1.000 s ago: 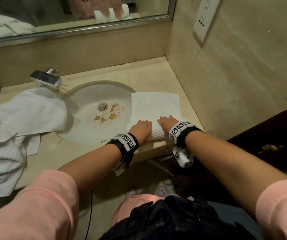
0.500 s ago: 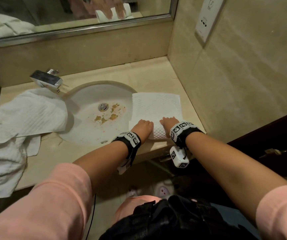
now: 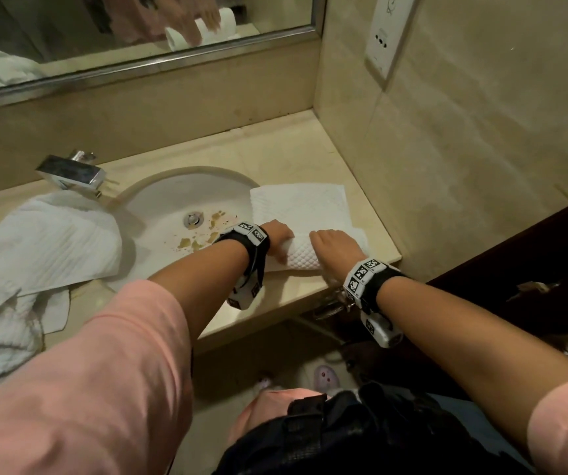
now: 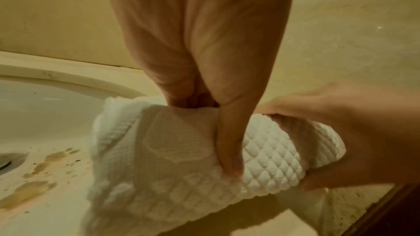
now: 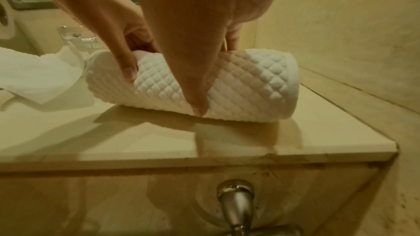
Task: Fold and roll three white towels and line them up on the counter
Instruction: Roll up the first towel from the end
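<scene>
- White towel (image 3: 301, 217) lay on counter (image 3: 296, 156) at 3 o'clock of sink (image 3: 169, 207), near end rolled, far part flat.
- L hand (image 3: 277, 236) & R hand (image 3: 335, 245) both gripped the roll, thumbs on near side; fingertips hidden behind it.
- Other towels (image 3: 46, 241) heaped at 9 o'clock, cut off by frame edge; count unclear.
- Faucet (image 3: 70, 171) at 11 o'clock.

Both bare forearms are reaching forward from pink sleeves, each wrist wearing a black strap. The left hand (image 3: 277, 236) and right hand (image 3: 335, 246) are sitting side by side, fingers curling over and thumbs (image 4: 229, 150) tucking under the white quilted rolled towel (image 3: 301, 257).
</scene>
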The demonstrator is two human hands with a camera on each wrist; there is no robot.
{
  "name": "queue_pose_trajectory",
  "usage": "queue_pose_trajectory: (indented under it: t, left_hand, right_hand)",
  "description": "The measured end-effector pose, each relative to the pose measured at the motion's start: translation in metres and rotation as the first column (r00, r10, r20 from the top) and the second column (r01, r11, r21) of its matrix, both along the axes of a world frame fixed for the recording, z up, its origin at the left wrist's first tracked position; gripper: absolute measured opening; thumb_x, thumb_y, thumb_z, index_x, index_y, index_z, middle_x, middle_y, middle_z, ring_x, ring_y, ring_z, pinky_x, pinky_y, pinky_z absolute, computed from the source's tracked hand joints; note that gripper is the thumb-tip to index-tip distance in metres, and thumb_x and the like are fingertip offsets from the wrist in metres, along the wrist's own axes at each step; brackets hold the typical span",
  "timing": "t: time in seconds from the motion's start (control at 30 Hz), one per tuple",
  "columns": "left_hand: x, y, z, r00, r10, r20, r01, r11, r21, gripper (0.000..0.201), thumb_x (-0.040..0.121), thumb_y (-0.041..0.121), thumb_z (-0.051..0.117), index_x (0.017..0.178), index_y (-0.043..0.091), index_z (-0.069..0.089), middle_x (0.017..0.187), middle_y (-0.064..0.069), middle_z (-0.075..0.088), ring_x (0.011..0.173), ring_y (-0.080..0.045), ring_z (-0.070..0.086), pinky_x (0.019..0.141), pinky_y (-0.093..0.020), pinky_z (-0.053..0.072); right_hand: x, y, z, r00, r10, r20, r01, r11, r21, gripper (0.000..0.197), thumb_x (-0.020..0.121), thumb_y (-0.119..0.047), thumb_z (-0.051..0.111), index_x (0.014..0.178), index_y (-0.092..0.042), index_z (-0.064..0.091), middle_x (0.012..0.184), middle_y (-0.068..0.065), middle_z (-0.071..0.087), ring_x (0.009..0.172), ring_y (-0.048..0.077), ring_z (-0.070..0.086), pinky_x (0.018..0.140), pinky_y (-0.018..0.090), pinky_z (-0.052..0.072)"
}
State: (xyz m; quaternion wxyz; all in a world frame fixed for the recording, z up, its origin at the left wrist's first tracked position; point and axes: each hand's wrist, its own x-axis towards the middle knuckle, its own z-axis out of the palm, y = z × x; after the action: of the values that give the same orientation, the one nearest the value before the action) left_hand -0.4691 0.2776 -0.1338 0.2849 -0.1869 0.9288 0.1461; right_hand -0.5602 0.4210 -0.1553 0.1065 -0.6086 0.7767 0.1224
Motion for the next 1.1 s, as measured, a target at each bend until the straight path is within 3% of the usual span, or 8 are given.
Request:
queue_pose_trajectory:
  t: [0.1, 0.3, 0.37, 0.5, 0.7, 0.83, 0.97, 1.1]
  left_hand:
    - [-0.001, -0.001, 0.001, 1.0, -0.007, -0.007, 0.007, 1.0, 0.007, 0.053, 0.074, 0.033, 0.077, 0.12, 0.012, 0.061, 0.12, -0.008, 0.063, 0.11, -0.025, 0.057, 0.096, -0.034, 0.044]
    - [0.008, 0.011, -0.009, 1.0, 0.026, -0.015, -0.026, 0.999, -0.043, 0.039, 0.083, 0.024, 0.068, 0.117, 0.008, 0.057, 0.117, -0.011, 0.062, 0.107, -0.027, 0.058, 0.091, -0.034, 0.047]
    - [0.013, 0.02, -0.013, 0.997, 0.054, -0.053, -0.057, 0.996, -0.068, 0.039, 0.088, 0.02, 0.058, 0.124, 0.006, 0.049, 0.121, -0.015, 0.059, 0.108, -0.029, 0.057, 0.091, -0.036, 0.048]
    - [0.023, 0.03, -0.022, 0.988, 0.038, -0.149, -0.061, 0.986, -0.153, 0.049, 0.094, 0.011, 0.046, 0.14, 0.0, 0.03, 0.135, -0.02, 0.046, 0.121, -0.034, 0.048, 0.101, -0.039, 0.04]
    - [0.037, 0.056, -0.027, 0.977, -0.07, -0.2, -0.014, 0.92, -0.392, 0.07, 0.09, 0.0, 0.05, 0.147, -0.007, 0.01, 0.149, -0.024, 0.023, 0.136, -0.036, 0.027, 0.115, -0.04, 0.024]
    - [0.043, 0.066, -0.026, 0.975, -0.088, -0.203, -0.005, 0.91, -0.415, 0.073, 0.087, 0.003, 0.057, 0.145, -0.008, 0.013, 0.144, -0.023, 0.031, 0.132, -0.036, 0.032, 0.114, -0.042, 0.025]
    - [0.043, 0.077, -0.023, 0.987, -0.082, -0.135, 0.021, 0.915, -0.403, 0.087, 0.076, 0.015, 0.074, 0.141, -0.009, 0.02, 0.133, -0.021, 0.04, 0.122, -0.034, 0.039, 0.108, -0.043, 0.029]
    - [0.041, 0.088, -0.026, 0.99, -0.068, -0.121, 0.014, 0.916, -0.4, 0.083, 0.077, 0.013, 0.073, 0.14, -0.008, 0.023, 0.132, -0.019, 0.042, 0.122, -0.034, 0.041, 0.111, -0.046, 0.026]
  right_hand:
    - [0.006, 0.0, -0.007, 1.0, -0.01, -0.024, 0.01, 1.0, -0.011, 0.058, 0.063, -0.004, 0.069, 0.117, -0.005, 0.048, 0.105, 0.01, 0.058, 0.091, 0.026, 0.054, 0.082, 0.036, 0.046]
    - [0.006, -0.018, 0.004, 0.998, -0.013, -0.057, 0.016, 0.999, 0.044, 0.031, 0.085, -0.003, 0.052, 0.115, -0.004, 0.05, 0.11, 0.013, 0.061, 0.099, 0.03, 0.058, 0.083, 0.036, 0.043]
    - [0.004, -0.024, 0.005, 0.997, -0.015, -0.073, 0.021, 0.997, 0.08, 0.027, 0.089, -0.003, 0.048, 0.116, -0.004, 0.051, 0.112, 0.013, 0.062, 0.101, 0.029, 0.06, 0.082, 0.035, 0.044]
    - [-0.002, -0.037, 0.015, 0.998, -0.044, -0.049, 0.051, 0.984, 0.172, 0.025, 0.093, -0.008, 0.048, 0.116, -0.005, 0.056, 0.112, 0.012, 0.064, 0.101, 0.028, 0.062, 0.08, 0.034, 0.047]
    - [-0.004, -0.052, 0.04, 0.997, -0.071, -0.012, 0.071, 0.941, 0.33, 0.029, 0.075, -0.018, 0.075, 0.101, -0.006, 0.066, 0.093, 0.008, 0.067, 0.088, 0.026, 0.066, 0.07, 0.03, 0.051]
    - [-0.001, -0.052, 0.042, 0.994, -0.109, 0.007, 0.099, 0.925, 0.366, 0.037, 0.064, -0.025, 0.085, 0.091, -0.008, 0.067, 0.072, 0.003, 0.06, 0.073, 0.023, 0.059, 0.072, 0.03, 0.054]
    - [-0.004, -0.043, 0.042, 0.991, -0.13, 0.019, 0.113, 0.92, 0.376, 0.039, 0.069, -0.025, 0.084, 0.098, -0.006, 0.067, 0.088, 0.007, 0.067, 0.08, 0.023, 0.063, 0.07, 0.027, 0.05]
    - [-0.005, -0.033, 0.042, 0.99, -0.138, 0.037, 0.116, 0.926, 0.359, 0.041, 0.068, -0.026, 0.084, 0.1, -0.007, 0.068, 0.098, 0.007, 0.07, 0.09, 0.023, 0.067, 0.07, 0.027, 0.051]
